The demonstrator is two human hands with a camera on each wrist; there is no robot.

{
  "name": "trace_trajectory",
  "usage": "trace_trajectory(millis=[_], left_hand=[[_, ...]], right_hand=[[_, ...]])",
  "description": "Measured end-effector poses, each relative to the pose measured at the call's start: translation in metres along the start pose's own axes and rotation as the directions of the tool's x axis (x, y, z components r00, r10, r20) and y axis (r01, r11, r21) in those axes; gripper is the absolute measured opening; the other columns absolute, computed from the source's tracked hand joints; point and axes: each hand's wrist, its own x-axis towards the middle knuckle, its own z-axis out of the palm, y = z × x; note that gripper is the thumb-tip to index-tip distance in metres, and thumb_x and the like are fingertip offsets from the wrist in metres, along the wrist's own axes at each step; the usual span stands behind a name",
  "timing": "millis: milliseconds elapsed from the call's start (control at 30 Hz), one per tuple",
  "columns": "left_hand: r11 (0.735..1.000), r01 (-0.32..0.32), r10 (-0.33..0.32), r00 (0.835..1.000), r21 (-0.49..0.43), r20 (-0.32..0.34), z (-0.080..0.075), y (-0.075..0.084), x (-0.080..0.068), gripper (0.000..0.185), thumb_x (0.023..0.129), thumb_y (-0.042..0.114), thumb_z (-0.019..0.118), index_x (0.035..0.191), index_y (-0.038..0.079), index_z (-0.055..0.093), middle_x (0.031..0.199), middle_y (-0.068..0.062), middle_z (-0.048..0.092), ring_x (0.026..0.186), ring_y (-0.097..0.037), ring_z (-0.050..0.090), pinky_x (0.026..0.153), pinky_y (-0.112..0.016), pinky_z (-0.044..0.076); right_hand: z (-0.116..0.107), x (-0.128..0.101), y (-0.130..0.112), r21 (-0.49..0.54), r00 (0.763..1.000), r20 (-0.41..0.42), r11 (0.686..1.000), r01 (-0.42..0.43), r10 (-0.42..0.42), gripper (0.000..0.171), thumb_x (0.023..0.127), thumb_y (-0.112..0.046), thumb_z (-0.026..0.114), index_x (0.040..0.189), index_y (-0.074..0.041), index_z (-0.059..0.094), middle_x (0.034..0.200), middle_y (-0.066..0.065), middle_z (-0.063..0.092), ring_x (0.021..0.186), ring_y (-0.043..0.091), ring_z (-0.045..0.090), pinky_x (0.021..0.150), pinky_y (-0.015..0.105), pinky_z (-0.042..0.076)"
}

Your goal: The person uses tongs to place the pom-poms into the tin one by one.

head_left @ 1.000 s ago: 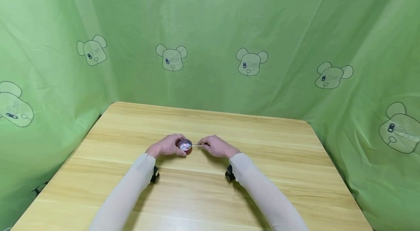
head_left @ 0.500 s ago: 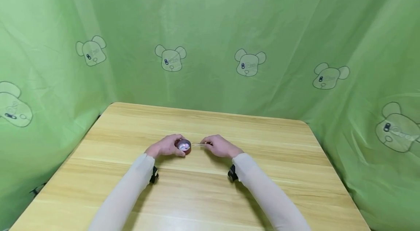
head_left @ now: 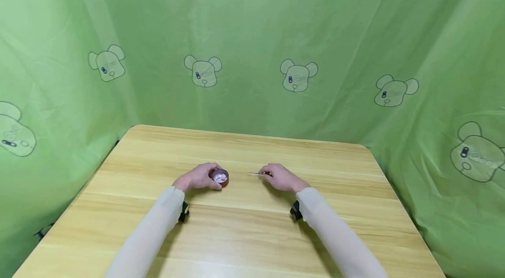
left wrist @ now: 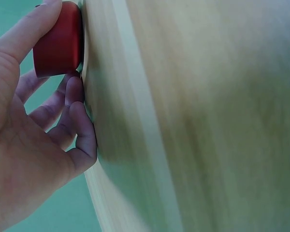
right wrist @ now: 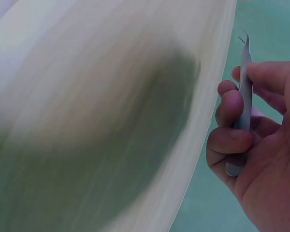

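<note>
Your left hand (head_left: 196,177) curls its fingers (left wrist: 72,113) and thumb round a small red container (head_left: 220,177) — it stands on the wooden table (head_left: 244,234) right at your fingertips, open top up. Your right hand (head_left: 282,177) pinches a pair of metal tweezers (head_left: 257,173) between thumb and bent fingers (right wrist: 230,108) — the tips point toward the container, apart from it, with bare wood between. A green bear-print curtain (head_left: 300,41) hangs beyond both hands.

No legible text, label, brand or number is shown anywhere. The green curtain (head_left: 252,28) is printed with repeated bear-head motifs (head_left: 298,75), each bearing small marks that may be lettering but are too small to be read. Nothing readable is seen on the red tin (left wrist: 58,41) or tweezers (right wrist: 242,96).
</note>
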Motion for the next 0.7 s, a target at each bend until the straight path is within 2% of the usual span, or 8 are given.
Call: trace_trajectory(millis=[300, 567, 700], left_hand=[[1.000, -0.010, 0.010, 1.000, -0.011, 0.004, 0.000, 0.001, 0.001, 0.050, 0.074, 0.020, 0.082, 0.116, 0.010, 0.058, 0.107, -0.002, 0.061, 0.099, -0.019, 0.057, 0.090, -0.040, 0.044], [0.999, -0.031, 0.031, 1.000, 0.011, 0.004, 0.002, -0.001, -0.001, 0.051, 0.073, 0.023, 0.083, 0.115, 0.011, 0.058, 0.107, -0.003, 0.061, 0.098, -0.019, 0.056, 0.090, -0.042, 0.044], [0.999, -0.049, 0.049, 0.999, 0.015, 0.004, 0.002, 0.001, -0.001, 0.050, 0.073, 0.022, 0.083, 0.114, 0.010, 0.058, 0.105, -0.003, 0.061, 0.097, -0.019, 0.055, 0.088, -0.041, 0.044]], right_hand=[[-0.008, -0.026, 0.024, -0.038, 0.996, -0.046, 0.996, -0.080, 0.079, 0.015, 0.092, -0.010, 0.060, 0.105, -0.007, 0.068, 0.085, -0.003, 0.059, 0.078, 0.013, 0.053, 0.073, 0.035, 0.047], [-0.010, -0.046, 0.042, -0.089, 0.981, -0.083, 0.979, -0.183, 0.176, 0.012, 0.090, -0.015, 0.064, 0.099, -0.009, 0.070, 0.083, -0.004, 0.062, 0.074, 0.012, 0.053, 0.070, 0.034, 0.046], [-0.012, -0.053, 0.048, -0.081, 0.974, -0.095, 0.974, -0.211, 0.204, 0.010, 0.090, -0.016, 0.064, 0.096, -0.010, 0.070, 0.080, -0.005, 0.061, 0.072, 0.011, 0.052, 0.069, 0.034, 0.046]])
